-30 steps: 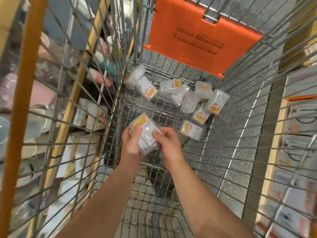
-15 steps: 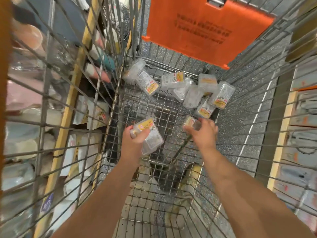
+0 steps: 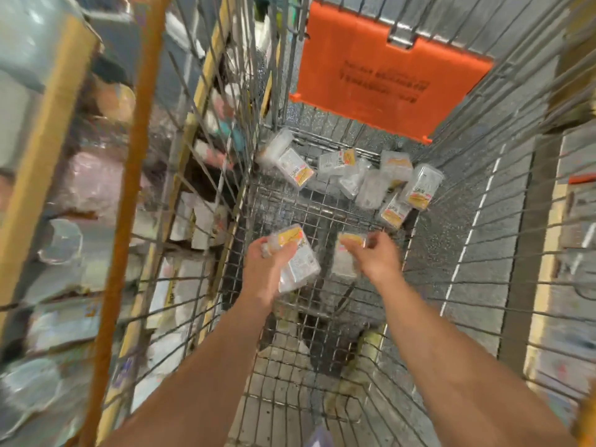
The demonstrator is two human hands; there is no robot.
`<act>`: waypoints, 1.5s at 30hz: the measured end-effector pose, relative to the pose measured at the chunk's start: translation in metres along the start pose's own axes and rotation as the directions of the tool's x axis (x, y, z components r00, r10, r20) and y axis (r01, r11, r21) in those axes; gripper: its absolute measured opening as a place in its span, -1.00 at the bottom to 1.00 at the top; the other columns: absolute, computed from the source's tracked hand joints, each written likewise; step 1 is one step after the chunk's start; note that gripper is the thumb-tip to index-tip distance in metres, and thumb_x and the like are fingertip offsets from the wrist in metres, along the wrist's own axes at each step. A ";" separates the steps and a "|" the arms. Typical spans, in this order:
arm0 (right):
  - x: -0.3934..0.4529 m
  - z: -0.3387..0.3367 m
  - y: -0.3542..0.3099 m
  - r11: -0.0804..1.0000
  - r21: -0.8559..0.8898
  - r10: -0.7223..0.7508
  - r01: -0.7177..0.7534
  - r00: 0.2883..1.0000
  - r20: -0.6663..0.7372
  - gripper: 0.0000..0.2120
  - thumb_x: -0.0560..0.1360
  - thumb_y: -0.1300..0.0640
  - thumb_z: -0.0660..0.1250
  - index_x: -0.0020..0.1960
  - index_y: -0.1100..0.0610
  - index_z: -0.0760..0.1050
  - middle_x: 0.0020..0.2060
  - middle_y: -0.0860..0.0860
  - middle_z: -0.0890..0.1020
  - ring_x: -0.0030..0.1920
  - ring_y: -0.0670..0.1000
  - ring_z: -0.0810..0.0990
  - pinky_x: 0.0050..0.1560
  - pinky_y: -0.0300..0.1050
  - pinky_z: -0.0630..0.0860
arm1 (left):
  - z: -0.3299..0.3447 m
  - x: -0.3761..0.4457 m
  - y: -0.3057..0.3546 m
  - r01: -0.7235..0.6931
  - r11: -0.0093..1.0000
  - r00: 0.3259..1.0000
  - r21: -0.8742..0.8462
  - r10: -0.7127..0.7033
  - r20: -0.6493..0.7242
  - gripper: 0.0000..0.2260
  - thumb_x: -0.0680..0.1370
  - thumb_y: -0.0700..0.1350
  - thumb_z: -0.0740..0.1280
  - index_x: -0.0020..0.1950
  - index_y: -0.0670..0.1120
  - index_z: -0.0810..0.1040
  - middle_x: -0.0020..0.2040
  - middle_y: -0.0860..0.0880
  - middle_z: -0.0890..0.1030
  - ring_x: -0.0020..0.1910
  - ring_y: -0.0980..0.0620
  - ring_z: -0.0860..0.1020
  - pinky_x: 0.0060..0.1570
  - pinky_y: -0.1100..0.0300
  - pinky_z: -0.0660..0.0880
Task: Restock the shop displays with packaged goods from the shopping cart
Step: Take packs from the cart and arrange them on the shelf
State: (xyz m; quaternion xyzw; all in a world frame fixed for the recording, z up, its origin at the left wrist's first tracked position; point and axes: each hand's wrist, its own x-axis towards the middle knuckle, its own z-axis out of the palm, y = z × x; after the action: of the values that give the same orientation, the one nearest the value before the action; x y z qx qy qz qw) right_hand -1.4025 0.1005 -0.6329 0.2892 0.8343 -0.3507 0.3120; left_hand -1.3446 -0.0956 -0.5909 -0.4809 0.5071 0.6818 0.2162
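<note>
Both my arms reach down into a wire shopping cart (image 3: 322,201). My left hand (image 3: 266,262) grips a small stack of clear plastic packs with yellow-orange labels (image 3: 296,256). My right hand (image 3: 377,256) holds one more such pack (image 3: 346,253), lifted off the cart floor just right of the stack. Several more of the same packs (image 3: 361,179) lie loose along the far end of the cart floor.
An orange plastic flap (image 3: 380,75) hangs on the cart's far wall. Shop shelves with white and pink wrapped goods (image 3: 96,188) stand to the left behind the wires and yellow posts. Another display (image 3: 574,221) runs along the right. Grey speckled floor shows beneath.
My right hand left the stack, reached right to a pack on the cart floor, and now has it lifted and brought back toward the left hand's stack. The view tilted.
</note>
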 end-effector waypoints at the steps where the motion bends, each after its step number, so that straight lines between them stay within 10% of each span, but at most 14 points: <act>1: -0.010 -0.001 -0.006 0.999 0.031 -0.029 0.028 1.000 0.003 -0.46 0.43 -0.11 0.50 0.25 0.15 0.40 0.02 0.05 0.56 -0.05 0.04 0.53 -0.05 -0.06 0.49 | 0.000 -0.005 0.004 -0.016 0.999 1.000 0.030 0.015 0.019 -0.48 0.47 -0.04 0.50 0.32 -0.04 0.35 0.15 -0.14 0.59 0.01 -0.11 0.65 -0.14 -0.03 0.65; 9: -0.125 -0.082 -0.059 0.894 0.237 -0.389 0.379 0.921 -0.006 -0.70 0.49 0.11 0.46 0.05 0.13 0.36 -0.24 -0.06 0.41 -0.11 -0.01 0.42 -0.38 -0.35 0.32 | -0.009 -0.115 0.030 -0.333 0.937 0.943 0.107 0.332 0.028 -0.62 0.46 -0.26 0.50 0.18 -0.11 0.40 -0.05 -0.06 0.56 -0.38 0.28 0.57 -0.44 0.40 0.47; 15: -0.263 -0.137 -0.047 0.750 0.369 -0.607 0.549 0.793 0.053 -0.76 0.53 0.07 0.41 0.11 0.11 0.44 -0.15 -0.02 0.53 -0.24 -0.10 0.51 -0.38 -0.37 0.39 | -0.033 -0.258 0.007 -0.489 0.871 0.870 -0.031 0.490 0.053 -0.27 0.21 0.18 0.58 0.29 -0.03 0.48 0.21 -0.18 0.63 0.07 -0.12 0.65 0.15 -0.18 0.56; 19: -0.354 -0.142 -0.033 0.703 0.383 -0.701 0.600 0.674 0.232 -0.88 0.55 0.08 0.38 -0.02 0.06 0.45 -0.22 -0.02 0.57 -0.43 -0.21 0.54 -0.46 -0.34 0.40 | -0.065 -0.355 -0.023 -0.547 0.836 0.837 -0.048 0.545 -0.053 -0.66 0.50 0.02 0.47 0.19 0.15 0.42 0.10 0.06 0.58 0.01 0.09 0.57 0.01 0.16 0.51; 27: -0.507 -0.079 -0.056 0.665 0.440 -0.727 0.604 0.390 0.565 -0.86 0.50 0.07 0.43 -0.09 0.08 0.48 -0.23 0.05 0.63 -0.28 0.04 0.60 -0.29 -0.09 0.48 | -0.192 -0.482 -0.071 -0.697 0.708 0.691 -0.114 0.620 -0.371 -0.13 0.03 0.38 0.59 0.27 0.14 0.47 0.30 -0.10 0.56 0.24 -0.14 0.57 0.32 -0.19 0.43; 33: -0.600 0.003 -0.054 0.670 0.435 -0.662 0.602 0.217 0.718 -0.58 0.28 -0.03 0.55 0.01 0.18 0.55 -0.15 0.15 0.68 -0.17 0.11 0.66 -0.09 0.06 0.59 | -0.280 -0.548 -0.130 -0.753 0.647 0.584 -0.117 0.577 -0.571 -0.25 0.11 0.38 0.50 0.21 0.05 0.53 0.18 -0.06 0.64 0.17 -0.03 0.60 0.33 -0.09 0.43; 39: -0.701 0.110 -0.030 0.636 0.374 -0.527 0.674 0.026 0.849 -0.71 0.48 0.19 0.44 0.11 0.33 0.50 -0.06 0.26 0.63 -0.04 0.23 0.59 0.08 0.36 0.47 | -0.390 -0.608 -0.224 -0.771 0.632 0.465 -0.081 0.472 -0.749 -0.32 0.11 0.39 0.50 0.14 0.14 0.54 0.18 -0.02 0.62 0.20 -0.02 0.56 0.34 -0.05 0.41; 45: -0.805 0.213 0.006 0.502 0.361 -0.418 0.786 -0.145 0.897 -0.82 0.54 0.14 0.39 0.09 0.18 0.50 -0.05 0.19 0.67 -0.08 0.13 0.64 -0.10 0.09 0.53 | -0.513 -0.684 -0.311 -0.802 0.597 0.307 -0.017 0.388 -0.869 -0.27 0.12 0.31 0.44 0.26 0.12 0.48 0.16 -0.02 0.61 0.15 -0.02 0.59 0.23 -0.05 0.49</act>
State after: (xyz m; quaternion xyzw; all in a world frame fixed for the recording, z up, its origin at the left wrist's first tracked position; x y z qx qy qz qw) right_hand -0.8171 -0.2715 -0.1717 -0.4673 0.5376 -0.4108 0.5691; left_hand -0.5734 -0.3033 -0.1545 -0.5316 0.5157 0.5145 -0.4321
